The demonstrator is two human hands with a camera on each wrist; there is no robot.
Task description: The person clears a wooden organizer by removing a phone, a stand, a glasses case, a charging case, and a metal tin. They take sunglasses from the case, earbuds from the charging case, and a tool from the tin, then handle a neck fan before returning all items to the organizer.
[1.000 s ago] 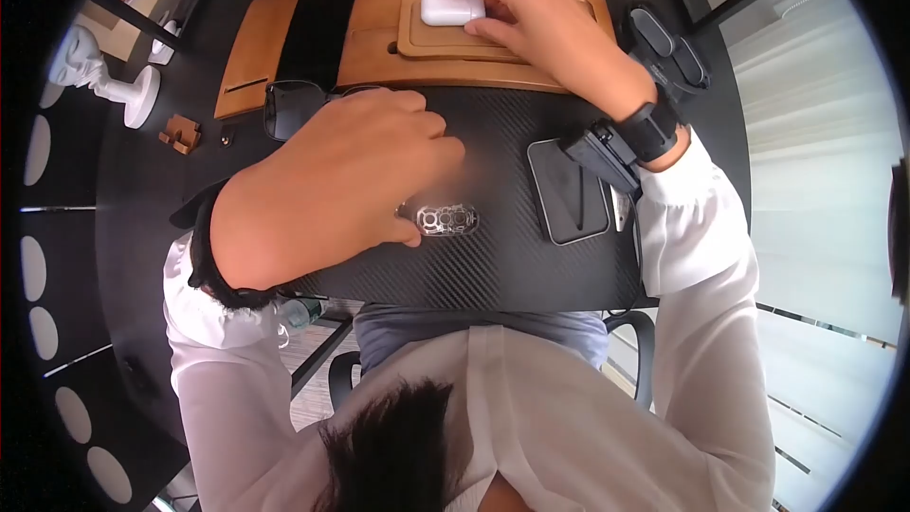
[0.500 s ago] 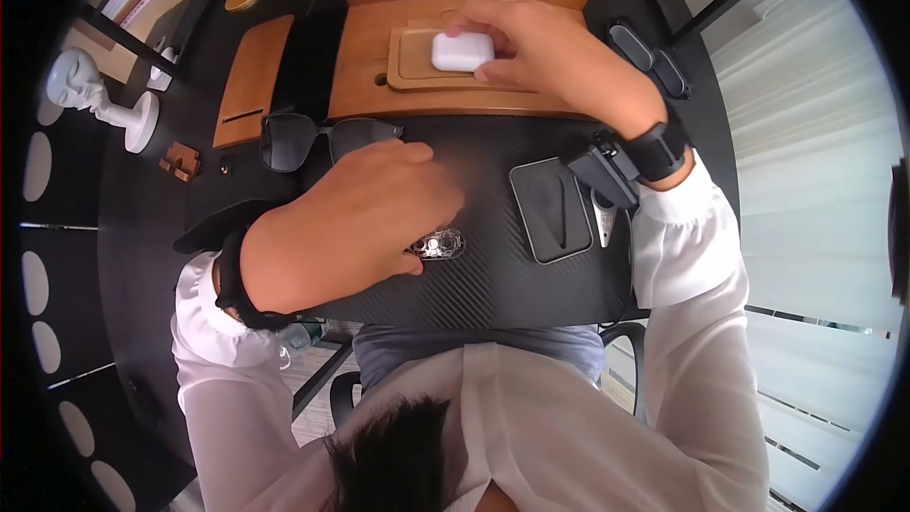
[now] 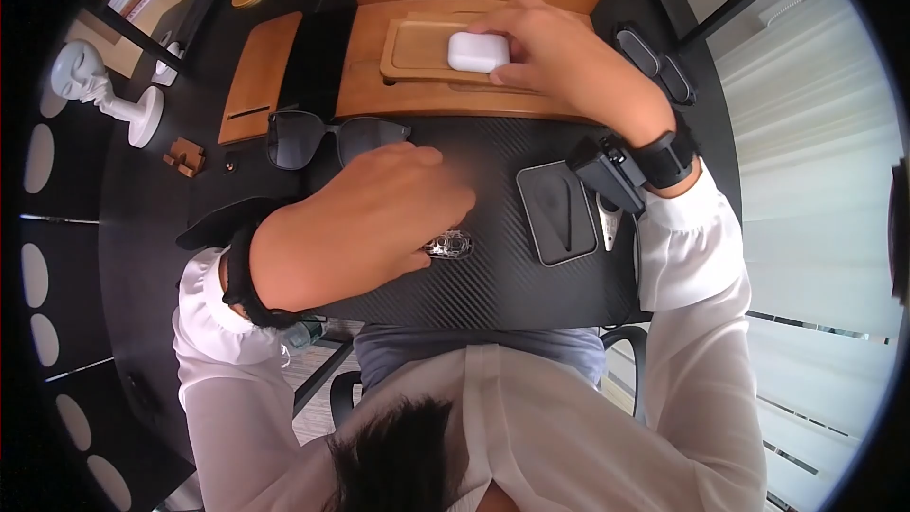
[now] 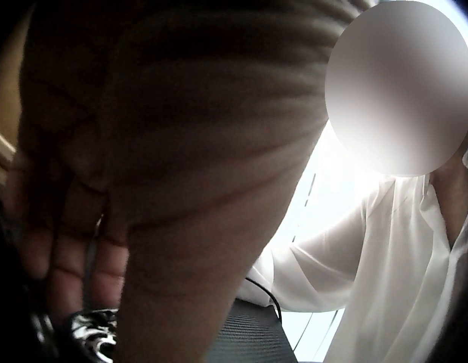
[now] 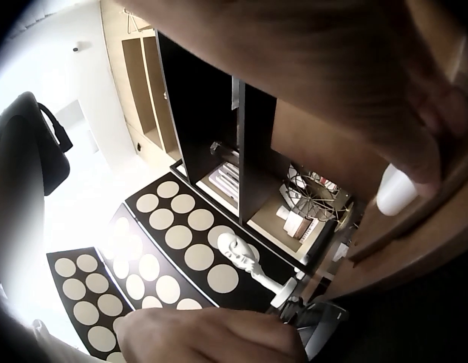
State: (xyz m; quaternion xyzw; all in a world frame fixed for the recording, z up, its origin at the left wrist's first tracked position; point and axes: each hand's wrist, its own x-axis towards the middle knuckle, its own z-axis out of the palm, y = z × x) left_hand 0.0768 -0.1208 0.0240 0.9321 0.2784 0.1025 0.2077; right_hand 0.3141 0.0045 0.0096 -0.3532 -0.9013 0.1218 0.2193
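In the head view my right hand [image 3: 559, 47] pinches a white earbud case [image 3: 478, 52] between thumb and fingers, right over a small wooden tray [image 3: 409, 47]. The right wrist view shows one white end of the case [image 5: 396, 189] by the thumb, close to the wood. My left hand [image 3: 365, 223] is palm down at the middle of the desk. Its thumb and fingertips hold a shiny oval thing with a silver pattern [image 3: 451, 245], partly hidden under the hand. In the left wrist view the fingers [image 4: 67, 265] reach down to it.
The tray lies on a wooden desk organiser [image 3: 360, 95]. Black sunglasses [image 3: 296, 140] lie beyond the left hand. A flat dark metal-rimmed tray [image 3: 557, 213] is below the right wrist. At left stand a white head figurine [image 3: 142, 118] and a small brown stand [image 3: 185, 157].
The right hand and the earbud case have shifted right along the wooden tray, and that tray has slid slightly left. The left hand stays over the silver-patterned thing, now covering more of it.
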